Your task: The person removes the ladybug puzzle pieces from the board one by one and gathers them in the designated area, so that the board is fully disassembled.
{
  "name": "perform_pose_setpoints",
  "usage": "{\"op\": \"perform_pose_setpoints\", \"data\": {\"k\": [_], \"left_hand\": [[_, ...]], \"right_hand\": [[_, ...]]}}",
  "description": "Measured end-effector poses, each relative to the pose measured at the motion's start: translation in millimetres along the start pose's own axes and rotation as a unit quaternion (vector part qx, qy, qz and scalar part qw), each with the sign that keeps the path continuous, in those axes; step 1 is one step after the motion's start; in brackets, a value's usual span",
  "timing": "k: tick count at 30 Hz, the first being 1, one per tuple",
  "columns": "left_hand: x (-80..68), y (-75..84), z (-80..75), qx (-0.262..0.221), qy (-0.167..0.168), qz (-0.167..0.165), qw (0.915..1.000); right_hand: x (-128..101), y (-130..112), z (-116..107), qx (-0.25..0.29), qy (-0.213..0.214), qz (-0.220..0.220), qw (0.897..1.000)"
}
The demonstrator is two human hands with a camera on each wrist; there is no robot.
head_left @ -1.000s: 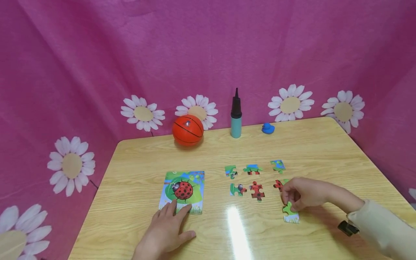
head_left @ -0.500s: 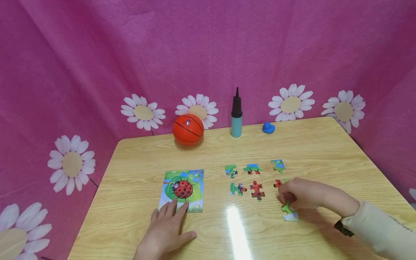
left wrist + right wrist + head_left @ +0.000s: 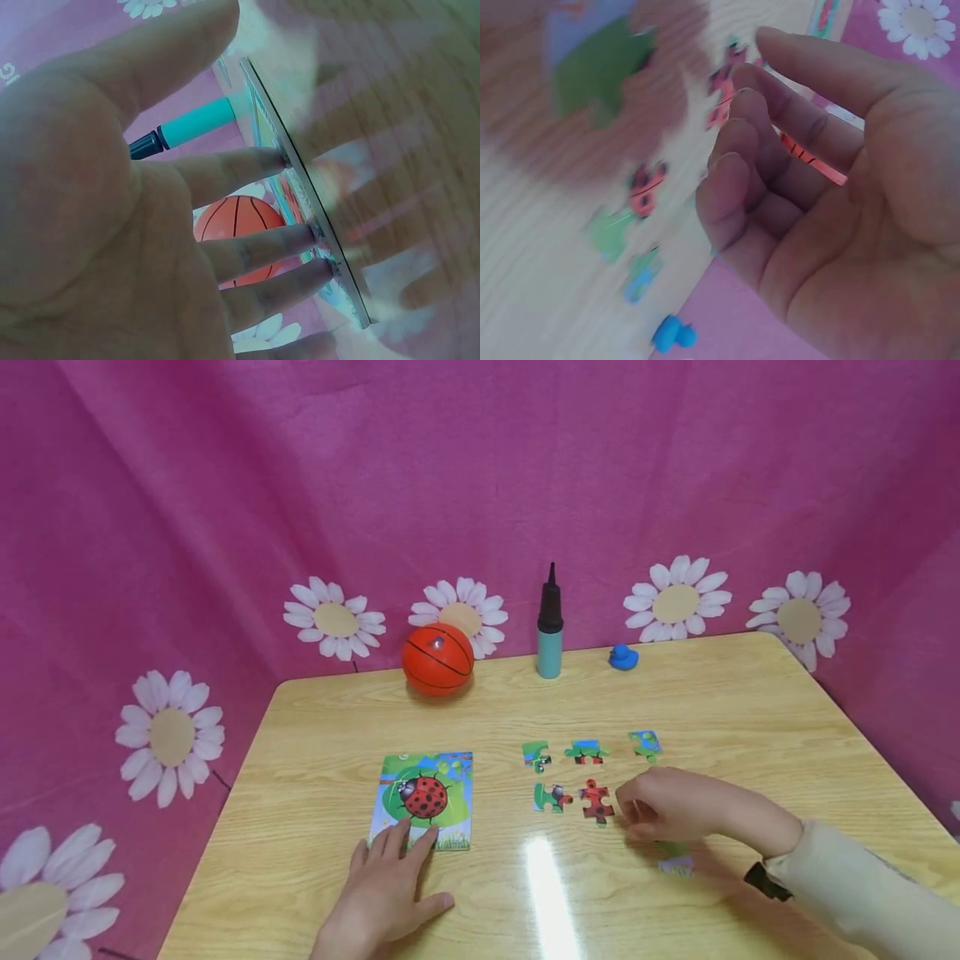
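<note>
The left hand (image 3: 390, 893) lies flat, fingertips on the ladybird card (image 3: 423, 800). The right hand (image 3: 663, 806) pinches a red piece (image 3: 810, 159) above the surface (image 3: 750, 710).

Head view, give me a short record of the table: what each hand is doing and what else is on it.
left hand: fingers straight, resting on the ladybird picture card
right hand: fingers curled on a red puzzle piece
loose pieces: five visible, plus a green piece beside the right wrist
far edge: orange ball, pump, blue duck
</note>
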State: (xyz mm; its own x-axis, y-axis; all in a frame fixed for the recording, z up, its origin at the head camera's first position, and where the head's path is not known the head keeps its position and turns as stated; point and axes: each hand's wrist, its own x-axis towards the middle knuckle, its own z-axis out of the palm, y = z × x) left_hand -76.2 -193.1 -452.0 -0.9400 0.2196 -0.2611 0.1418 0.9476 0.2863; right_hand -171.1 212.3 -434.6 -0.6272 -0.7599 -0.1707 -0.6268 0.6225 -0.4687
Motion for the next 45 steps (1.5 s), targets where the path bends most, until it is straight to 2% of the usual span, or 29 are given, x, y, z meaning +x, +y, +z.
{"op": "perform_pose_setpoints", "data": {"k": [7, 12, 16, 20, 25, 33, 38, 45], "left_hand": [[-1.1, 0.7, 1.2, 0.009, 0.011, 0.007, 0.9999], [-1.9, -0.8, 3.1, 0.02, 0.022, 0.012, 0.9995], [-1.3, -2.3, 4.9, 0.025, 0.029, 0.007, 0.9992], [-0.6, -3.3, 5.0, 0.023, 0.028, 0.005, 0.9993], [-1.2, -3.5, 4.6, 0.027, 0.027, 0.005, 0.9993], [-2.0, -5.4, 1.7, 0.022, 0.025, 0.004, 0.9994], [-1.8, -7.6, 2.3, 0.011, 0.017, -0.002, 0.9998], [-2.0, -11.8, 1.9, 0.007, 0.012, -0.007, 0.9999]], "right_hand": [[34.0, -19.6, -7.4, -0.014, 0.034, -0.047, 0.998], [68.3, -34.9, -0.5, -0.008, 0.065, -0.087, 0.994], [98.6, -51.0, 6.3, -0.011, 0.073, -0.096, 0.993], [122.0, -70.3, 10.5, -0.027, 0.062, -0.088, 0.994], [146.3, -91.9, 18.8, -0.02, 0.046, -0.082, 0.995], [185.9, -113.6, 51.2, -0.01, 0.037, -0.108, 0.993], [200.6, -123.7, 64.2, -0.016, 0.04, -0.096, 0.994], [207.8, -128.2, 67.0, -0.022, 0.059, -0.029, 0.998]]}}
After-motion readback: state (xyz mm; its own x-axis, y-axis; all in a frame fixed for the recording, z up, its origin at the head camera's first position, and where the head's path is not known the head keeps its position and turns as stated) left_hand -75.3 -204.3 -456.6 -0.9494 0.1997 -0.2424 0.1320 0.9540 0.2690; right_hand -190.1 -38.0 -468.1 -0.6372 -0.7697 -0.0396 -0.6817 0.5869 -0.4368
